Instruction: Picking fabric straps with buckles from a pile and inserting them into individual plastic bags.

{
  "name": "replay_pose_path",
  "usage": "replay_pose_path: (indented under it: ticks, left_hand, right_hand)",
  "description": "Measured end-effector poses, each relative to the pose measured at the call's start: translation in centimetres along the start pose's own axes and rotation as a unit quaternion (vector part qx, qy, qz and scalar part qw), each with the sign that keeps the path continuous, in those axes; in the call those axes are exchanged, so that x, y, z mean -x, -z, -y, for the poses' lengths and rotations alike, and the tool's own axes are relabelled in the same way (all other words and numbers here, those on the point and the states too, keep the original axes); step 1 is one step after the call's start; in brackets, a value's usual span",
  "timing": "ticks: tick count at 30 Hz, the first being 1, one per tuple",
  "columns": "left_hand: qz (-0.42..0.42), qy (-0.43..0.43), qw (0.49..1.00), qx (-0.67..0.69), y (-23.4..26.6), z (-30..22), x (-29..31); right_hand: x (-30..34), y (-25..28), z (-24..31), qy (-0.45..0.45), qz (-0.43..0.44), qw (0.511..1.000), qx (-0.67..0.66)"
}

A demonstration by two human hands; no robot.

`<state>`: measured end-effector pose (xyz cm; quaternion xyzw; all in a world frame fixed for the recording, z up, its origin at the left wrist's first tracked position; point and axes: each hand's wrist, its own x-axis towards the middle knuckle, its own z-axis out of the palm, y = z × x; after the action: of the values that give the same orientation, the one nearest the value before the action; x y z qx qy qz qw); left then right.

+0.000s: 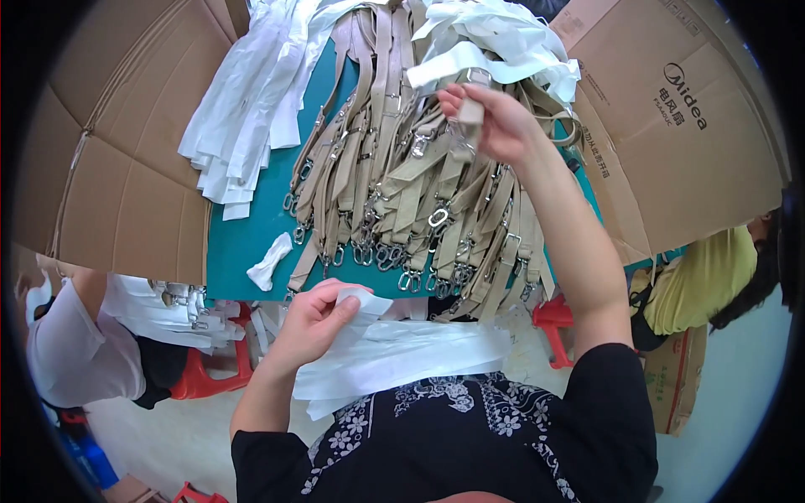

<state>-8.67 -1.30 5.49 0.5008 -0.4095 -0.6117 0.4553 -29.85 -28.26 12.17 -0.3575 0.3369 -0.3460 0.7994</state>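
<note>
Beige straps (377, 126) with silver metal clips (365, 251) lie in a thick heap across the teal table (251, 260), their clips toward me. Close to my body, my left hand (319, 318) pinches the end of a thin white sheet (365, 303) between thumb and fingers. My right hand (499, 126) reaches over the far right of the heap. Its fingers are closed on a beige strap, blurred by motion, with a metal buckle (478, 77) just beyond them. More white sheets (402, 352) rest across my lap.
White strips (251, 92) hang at the back left, and a crumpled white pile (503, 38) sits at the back right. A small crumpled piece (270, 261) lies near the front edge. Cardboard walls (142, 159) flank the table. People sit on both sides, near red stools (553, 331).
</note>
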Motion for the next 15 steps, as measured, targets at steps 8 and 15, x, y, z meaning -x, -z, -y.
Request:
replay_pose_path:
  ticks: [8, 15]
  left_hand:
    - [0.060, -0.110, 0.975, -0.185, -1.2, -1.3, -1.5]
    - [0.057, -0.060, 0.991, -0.103, -1.9, 1.7, -2.3]
  right_hand:
    - [11.9, 0.9, -6.6, -0.055, 0.101, 0.977, 0.182]
    - [12.9, 2.3, -11.1, -0.112, 0.071, 0.982, 0.137]
